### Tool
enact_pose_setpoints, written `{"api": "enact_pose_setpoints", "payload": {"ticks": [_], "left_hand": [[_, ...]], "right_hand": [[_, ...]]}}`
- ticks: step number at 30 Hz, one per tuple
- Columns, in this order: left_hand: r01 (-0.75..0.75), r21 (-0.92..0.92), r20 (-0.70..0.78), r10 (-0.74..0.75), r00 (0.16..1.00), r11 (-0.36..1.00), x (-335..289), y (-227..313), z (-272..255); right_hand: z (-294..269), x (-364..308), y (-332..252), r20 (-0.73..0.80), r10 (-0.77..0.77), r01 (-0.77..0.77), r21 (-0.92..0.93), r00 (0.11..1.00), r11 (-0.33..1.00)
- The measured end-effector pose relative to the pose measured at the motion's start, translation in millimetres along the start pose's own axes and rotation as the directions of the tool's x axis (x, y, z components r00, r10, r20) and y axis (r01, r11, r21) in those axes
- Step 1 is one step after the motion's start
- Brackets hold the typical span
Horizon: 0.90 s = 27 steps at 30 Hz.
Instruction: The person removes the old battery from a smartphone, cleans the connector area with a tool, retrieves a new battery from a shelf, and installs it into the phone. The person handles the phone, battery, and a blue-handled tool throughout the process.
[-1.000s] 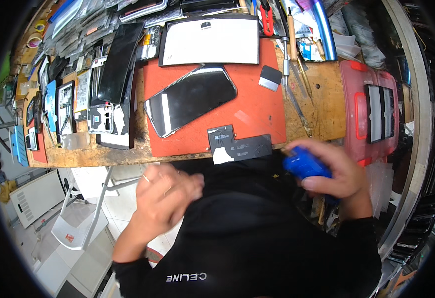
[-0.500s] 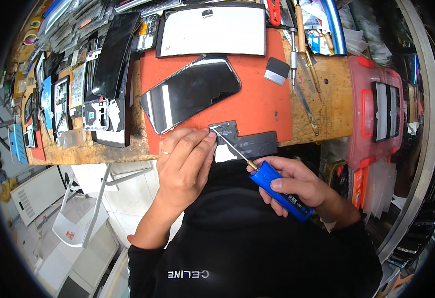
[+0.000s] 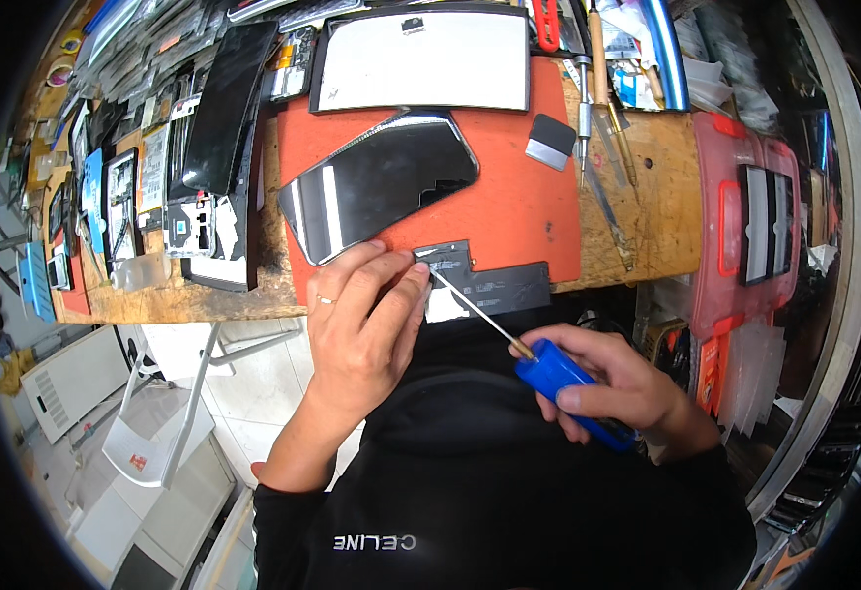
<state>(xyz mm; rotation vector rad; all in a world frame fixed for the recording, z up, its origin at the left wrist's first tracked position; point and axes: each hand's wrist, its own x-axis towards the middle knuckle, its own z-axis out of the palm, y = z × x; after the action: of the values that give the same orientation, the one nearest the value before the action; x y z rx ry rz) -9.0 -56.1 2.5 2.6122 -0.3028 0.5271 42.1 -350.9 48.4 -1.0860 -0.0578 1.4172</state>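
An L-shaped black phone battery (image 3: 509, 285) lies at the front edge of the orange mat, with a white patch at its lower left. My left hand (image 3: 366, 310), a ring on one finger, is closed at the battery's upper left edge; thumb and fingertips pinch that edge, partly hiding it. My right hand (image 3: 612, 383) is wrapped round a blue handheld tool (image 3: 556, 369) with a brass collar and a long thin metal shaft. The shaft slants up and left, its tip by my left fingertips over the battery; whether it touches cannot be seen.
Behind my hands a phone (image 3: 381, 182) with a dark screen lies on the orange mat (image 3: 524, 216). A white panel (image 3: 420, 64) stands at the back. A black-and-silver piece (image 3: 550, 143), screwdrivers and tweezers lie right, beside a red clear box (image 3: 720, 226). Phone parts crowd the left.
My right hand and the blue tool have shifted a little right and down, drawing the shaft slightly back. The left hand has barely moved; its fingers have lifted slightly.
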Motion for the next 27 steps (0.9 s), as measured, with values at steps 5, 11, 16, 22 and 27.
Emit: {"api": "enact_pose_setpoints", "payload": {"ticks": [5, 11, 16, 22, 27], "left_hand": [[-0.145, 0.076, 0.043, 0.142, 0.989, 0.987, 4.4, -1.1, -3.1], [-0.277, 0.049, 0.147, 0.268, 0.952, 0.959, 7.5, -12.8, -10.7], [-0.228, -0.011, 0.122, 0.228, 0.966, 0.974, 8.9, -12.7, -7.8], [-0.212, -0.006, 0.165, 0.21, 0.964, 0.977, 10.4, -11.2, -10.8], [-0.244, 0.079, 0.148, 0.231, 0.962, 0.967, 6.3, -6.9, -8.7]], "right_hand": [[1.4, 17.9, 10.4, -0.058, 0.031, -0.025, 0.108, 0.998, 0.994], [-2.7, 20.4, 11.1, -0.03, 0.031, -0.027, 0.144, 0.999, 0.989], [-4.6, 22.2, 16.8, -0.027, 0.005, -0.002, 0.11, 1.0, 0.994], [-3.8, 8.5, 8.5, -0.015, -0.007, 0.008, 0.014, 1.0, 1.0], [-0.7, 5.0, 3.4, -0.099, -0.015, 0.019, 0.037, 0.995, 0.999]]}}
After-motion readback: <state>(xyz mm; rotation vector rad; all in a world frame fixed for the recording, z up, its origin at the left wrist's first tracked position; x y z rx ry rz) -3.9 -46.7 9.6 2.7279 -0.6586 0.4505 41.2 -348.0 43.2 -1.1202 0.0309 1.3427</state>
